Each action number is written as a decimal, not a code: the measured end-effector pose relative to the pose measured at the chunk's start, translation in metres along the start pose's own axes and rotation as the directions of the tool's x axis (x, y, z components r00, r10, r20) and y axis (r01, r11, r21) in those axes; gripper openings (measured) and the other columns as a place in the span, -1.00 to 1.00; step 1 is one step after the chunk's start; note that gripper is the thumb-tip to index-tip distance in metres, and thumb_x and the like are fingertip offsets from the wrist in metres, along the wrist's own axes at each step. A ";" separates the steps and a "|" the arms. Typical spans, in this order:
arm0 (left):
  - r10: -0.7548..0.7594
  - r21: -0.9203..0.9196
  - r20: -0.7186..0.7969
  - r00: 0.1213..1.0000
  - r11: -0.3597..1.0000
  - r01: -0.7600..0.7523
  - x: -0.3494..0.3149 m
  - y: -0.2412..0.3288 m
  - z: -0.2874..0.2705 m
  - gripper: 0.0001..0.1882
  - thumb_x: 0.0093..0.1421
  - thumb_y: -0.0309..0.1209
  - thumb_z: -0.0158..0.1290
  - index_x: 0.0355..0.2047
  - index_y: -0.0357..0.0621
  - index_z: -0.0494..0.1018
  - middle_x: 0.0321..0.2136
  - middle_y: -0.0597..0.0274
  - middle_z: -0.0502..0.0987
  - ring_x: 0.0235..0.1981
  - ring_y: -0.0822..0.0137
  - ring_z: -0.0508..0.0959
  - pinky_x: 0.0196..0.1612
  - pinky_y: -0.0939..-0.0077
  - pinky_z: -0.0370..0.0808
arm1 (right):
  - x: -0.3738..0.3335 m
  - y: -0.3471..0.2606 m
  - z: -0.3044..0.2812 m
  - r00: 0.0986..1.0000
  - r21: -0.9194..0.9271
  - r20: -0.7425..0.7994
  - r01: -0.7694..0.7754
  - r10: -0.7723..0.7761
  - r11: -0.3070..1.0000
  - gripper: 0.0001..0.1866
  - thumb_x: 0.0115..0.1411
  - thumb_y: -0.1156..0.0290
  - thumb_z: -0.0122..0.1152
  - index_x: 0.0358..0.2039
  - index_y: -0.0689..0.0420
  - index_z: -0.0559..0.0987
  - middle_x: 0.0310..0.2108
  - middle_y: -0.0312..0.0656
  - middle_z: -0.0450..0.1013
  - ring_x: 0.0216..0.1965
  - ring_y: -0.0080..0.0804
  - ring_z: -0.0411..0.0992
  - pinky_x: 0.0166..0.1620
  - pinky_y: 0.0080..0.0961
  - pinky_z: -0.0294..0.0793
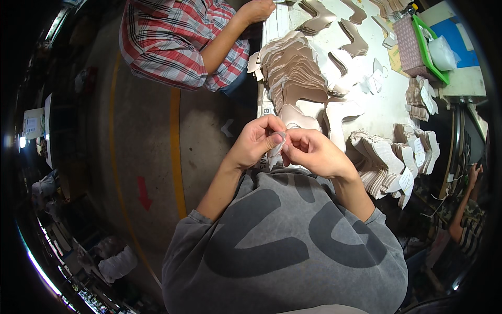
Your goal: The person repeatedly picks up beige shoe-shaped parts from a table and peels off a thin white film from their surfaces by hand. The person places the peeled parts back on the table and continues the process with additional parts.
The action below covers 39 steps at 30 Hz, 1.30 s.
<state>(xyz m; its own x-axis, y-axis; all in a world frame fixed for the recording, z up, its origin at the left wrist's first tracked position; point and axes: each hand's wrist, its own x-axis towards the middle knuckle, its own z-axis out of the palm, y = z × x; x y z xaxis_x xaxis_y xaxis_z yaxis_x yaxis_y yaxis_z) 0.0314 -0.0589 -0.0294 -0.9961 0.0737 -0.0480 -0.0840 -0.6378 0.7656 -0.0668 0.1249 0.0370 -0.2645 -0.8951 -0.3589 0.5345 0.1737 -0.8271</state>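
Observation:
Close in front of my chest, both hands meet over a small pale strip-like piece (pixel 274 152). My left hand (pixel 252 142) pinches it between thumb and fingers. Fingertips of my right hand (pixel 320 155) are closed at the same piece, right beside the left thumb; the fingers hide part of it, and its exact kind does not show. Just beyond the hands, a beige curved cut piece (pixel 298 116) lies at the table's near edge. Past it spreads a big fanned stack of tan shoe-upper pieces (pixel 294 68).
The white table (pixel 348 119) carries more beige stacks (pixel 380 159) at its right edge. A green-rimmed bin (pixel 424 49) with a white plastic bag stands far right. A co-worker in a plaid shirt (pixel 164 44) stands at the far left; another person's arm (pixel 463 204) shows at right.

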 end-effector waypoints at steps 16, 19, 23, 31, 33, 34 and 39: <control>0.020 0.035 0.037 0.999 0.999 -0.021 0.001 0.010 0.009 -0.81 0.40 -0.38 0.17 -0.19 -0.20 0.40 -0.23 0.27 0.46 -0.23 0.52 0.47 -0.14 0.62 0.44 | -0.004 -0.006 0.002 1.000 0.000 0.029 -0.007 0.007 1.000 -0.84 0.46 0.41 0.11 -0.14 0.26 0.54 -0.35 -0.35 0.47 -0.30 -0.64 0.45 -0.19 -0.63 0.46; 0.025 0.075 0.037 0.999 0.997 -0.028 0.002 0.011 0.010 -0.78 0.40 -0.35 0.18 -0.21 -0.17 0.36 -0.25 0.27 0.40 -0.27 0.52 0.44 -0.20 0.66 0.43 | -0.004 -0.005 0.002 1.000 0.011 0.031 0.007 -0.007 1.000 -0.84 0.47 0.40 0.11 -0.16 0.24 0.54 -0.36 -0.38 0.46 -0.31 -0.67 0.42 -0.20 -0.65 0.44; 0.024 0.048 0.040 0.999 0.998 -0.026 0.003 0.011 0.011 -0.78 0.40 -0.35 0.17 -0.22 -0.16 0.36 -0.26 0.27 0.40 -0.28 0.52 0.43 -0.20 0.65 0.42 | -0.005 -0.005 0.003 0.999 0.021 0.023 0.023 -0.023 1.000 -0.83 0.48 0.38 0.11 -0.18 0.22 0.55 -0.36 -0.42 0.45 -0.32 -0.72 0.39 -0.22 -0.67 0.42; 0.015 0.039 0.034 0.999 0.999 -0.016 0.002 0.011 0.011 -0.76 0.39 -0.32 0.18 -0.23 -0.16 0.36 -0.26 0.27 0.40 -0.29 0.52 0.43 -0.20 0.65 0.42 | -0.003 -0.004 0.003 0.998 0.054 0.044 0.035 -0.037 0.998 -0.83 0.48 0.38 0.12 -0.12 0.23 0.55 -0.34 -0.44 0.45 -0.33 -0.75 0.36 -0.23 -0.69 0.40; -0.002 0.028 0.036 0.999 1.000 0.001 0.002 0.011 0.010 -0.76 0.39 -0.32 0.18 -0.23 -0.16 0.36 -0.27 0.27 0.40 -0.29 0.52 0.43 -0.19 0.64 0.42 | -0.004 -0.005 0.003 0.999 0.047 0.041 0.030 -0.032 0.998 -0.84 0.47 0.38 0.13 -0.12 0.22 0.55 -0.35 -0.45 0.45 -0.33 -0.75 0.36 -0.23 -0.70 0.40; -0.003 0.030 0.034 0.999 1.000 0.002 0.002 0.011 0.010 -0.76 0.39 -0.32 0.18 -0.24 -0.16 0.36 -0.27 0.27 0.40 -0.29 0.51 0.43 -0.19 0.64 0.42 | -0.005 -0.006 0.003 0.999 0.043 0.042 0.023 -0.025 0.999 -0.85 0.47 0.39 0.13 -0.13 0.22 0.54 -0.34 -0.43 0.45 -0.32 -0.73 0.37 -0.21 -0.68 0.42; -0.004 0.030 0.031 1.000 1.000 0.003 0.002 0.010 0.010 -0.76 0.39 -0.33 0.18 -0.25 -0.16 0.35 -0.27 0.27 0.39 -0.30 0.51 0.43 -0.17 0.63 0.42 | -0.008 -0.009 0.002 0.999 0.046 0.049 0.010 -0.012 0.999 -0.87 0.46 0.41 0.14 -0.17 0.23 0.52 -0.31 -0.38 0.46 -0.28 -0.68 0.41 -0.16 -0.65 0.46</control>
<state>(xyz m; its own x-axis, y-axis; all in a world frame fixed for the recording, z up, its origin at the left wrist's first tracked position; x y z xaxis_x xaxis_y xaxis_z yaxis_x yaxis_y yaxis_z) 0.0287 -0.0573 -0.0151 -0.9945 0.1003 -0.0313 -0.0867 -0.6143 0.7843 -0.0673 0.1296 0.0481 -0.2317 -0.9161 -0.3273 0.5682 0.1457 -0.8099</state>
